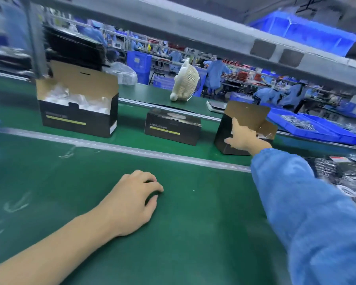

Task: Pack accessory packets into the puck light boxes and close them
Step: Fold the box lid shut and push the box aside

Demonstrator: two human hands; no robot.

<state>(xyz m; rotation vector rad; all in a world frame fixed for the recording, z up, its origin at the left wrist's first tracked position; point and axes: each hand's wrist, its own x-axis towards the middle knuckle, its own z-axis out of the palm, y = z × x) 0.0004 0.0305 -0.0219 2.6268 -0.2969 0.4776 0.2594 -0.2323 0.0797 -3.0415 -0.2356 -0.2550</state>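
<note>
Three black puck light boxes stand on the green conveyor belt. The left box is open, its brown lid flap up and white plastic-wrapped contents showing. The middle box is closed. The right box is open and tilted, with brown flaps raised. My right hand, in a blue sleeve, grips this box at its top edge, thumb against the black front. My left hand rests on the green mat in front of me, fingers loosely curled and holding nothing.
Blue trays with small packets sit right of the belt. More bagged accessories lie at the right edge. A white desk fan stands behind the belt. A grey shelf rail runs overhead. Other workers sit far behind.
</note>
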